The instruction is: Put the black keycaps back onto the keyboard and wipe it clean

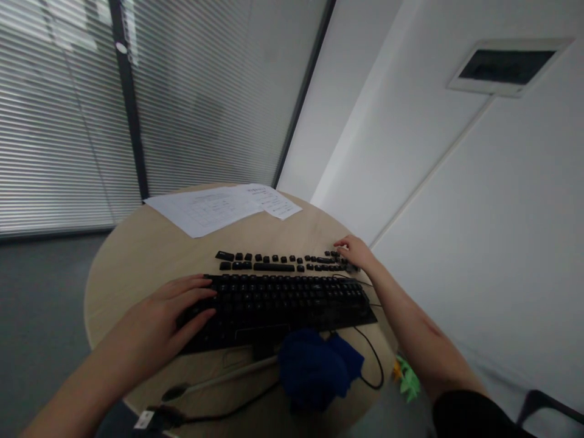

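Observation:
A black keyboard lies across the round wooden table, its lower rows of keys gone from the frame nearest me. Behind it, loose black keycaps are laid out in two rows. My left hand rests on the keyboard's left end with its fingers spread. At the right end of the keycap rows is my right hand, fingers bent close together over the small caps; whatever lies between the fingertips is too small to make out.
Printed papers lie at the table's back. In front of the keyboard are a blue cloth, a long thin tool and black cables. A white wall stands right, blinds behind.

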